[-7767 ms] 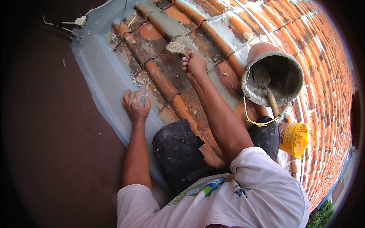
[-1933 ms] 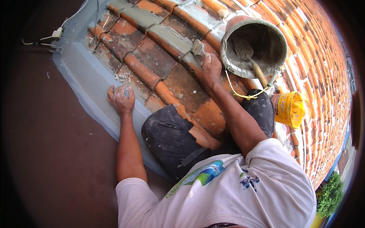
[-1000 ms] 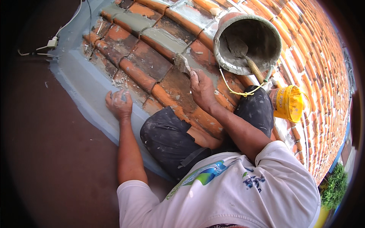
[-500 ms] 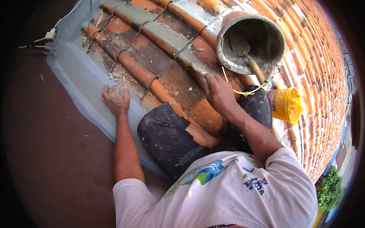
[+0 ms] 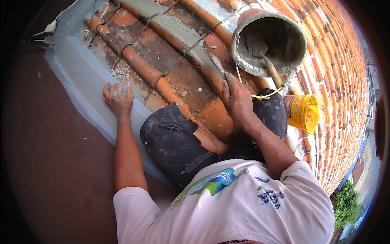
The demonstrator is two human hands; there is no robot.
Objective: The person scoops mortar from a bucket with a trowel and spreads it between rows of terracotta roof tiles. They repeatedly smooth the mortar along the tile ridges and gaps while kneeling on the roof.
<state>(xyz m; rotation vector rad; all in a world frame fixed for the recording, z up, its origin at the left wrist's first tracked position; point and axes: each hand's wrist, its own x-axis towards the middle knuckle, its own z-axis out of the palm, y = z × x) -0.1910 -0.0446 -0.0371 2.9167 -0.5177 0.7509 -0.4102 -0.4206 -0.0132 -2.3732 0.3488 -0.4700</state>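
Observation:
My left hand rests on the blue-grey coated ledge beside the tiles. Its fingers are bent and slightly apart, with grey smears on them, and I see nothing held. In my right hand, closed around it, is a narrow mortar-crusted tool, its far end pointing up and left over the roof tiles. Its exact kind is not clear. Grey mortar coats the tile ridge beyond. Just above my right hand, a mortar-caked bucket lies tilted with a wooden-handled trowel inside.
A yellow tub stands by my right knee. Yellow cord hangs from the bucket. Mortar crumbs lie between ledge and tiles. A white cable connector sits at upper left. Brown flat surface lies left; tiles curve away right.
The tool in my right hand has swung to point more upward, its narrow side now showing. My left hand stays on the ledge. The whole view has shifted slightly.

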